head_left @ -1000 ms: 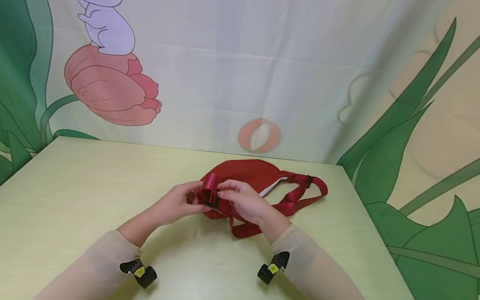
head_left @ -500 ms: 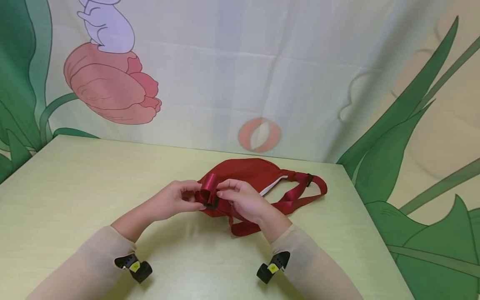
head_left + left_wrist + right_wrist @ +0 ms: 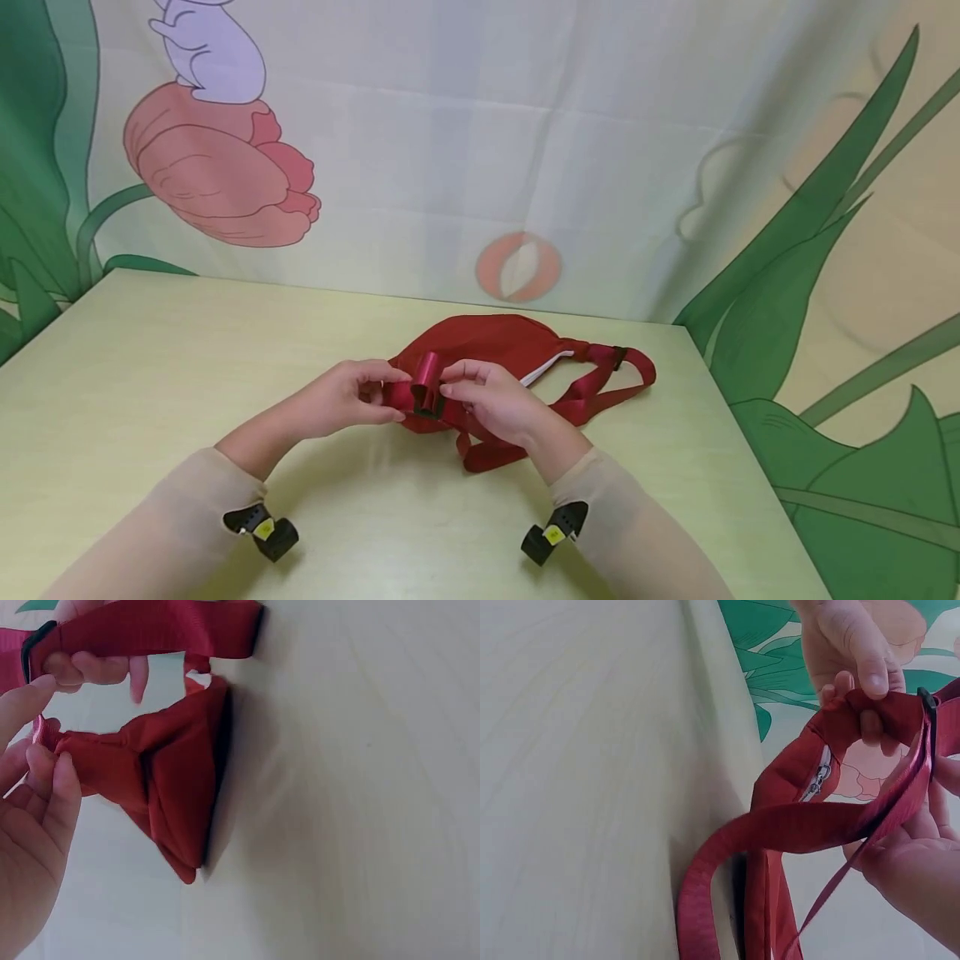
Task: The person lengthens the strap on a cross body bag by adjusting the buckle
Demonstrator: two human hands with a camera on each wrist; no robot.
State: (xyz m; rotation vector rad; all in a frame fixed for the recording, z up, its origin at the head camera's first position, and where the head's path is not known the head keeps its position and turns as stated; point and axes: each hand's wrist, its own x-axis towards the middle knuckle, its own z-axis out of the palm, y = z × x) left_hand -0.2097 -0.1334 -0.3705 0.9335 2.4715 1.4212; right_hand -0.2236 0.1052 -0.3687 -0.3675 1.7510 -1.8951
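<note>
A red waist bag (image 3: 480, 337) lies on the table, its strap (image 3: 576, 408) trailing to the right. My left hand (image 3: 337, 400) pinches a short stretch of strap at the bag's left end, between thumb and fingers. Just right of it, my right hand (image 3: 498, 404) grips the webbing beside a black slider buckle (image 3: 928, 705). A loop of webbing (image 3: 427, 371) stands up out of the buckle between the hands. In the right wrist view the bag's zipper (image 3: 819, 780) shows a metal pull. Part of the bag's front is hidden behind the right hand.
A second black slider (image 3: 619, 358) sits on the strap at the right. The pale table (image 3: 187, 358) ends at a printed curtain (image 3: 420, 167) behind the bag. Each sleeved forearm carries a small black camera (image 3: 276, 537).
My left hand has shifted slightly left, away from the buckle, and strap now shows between them. The right hand, buckle and upright loop have moved slightly right.
</note>
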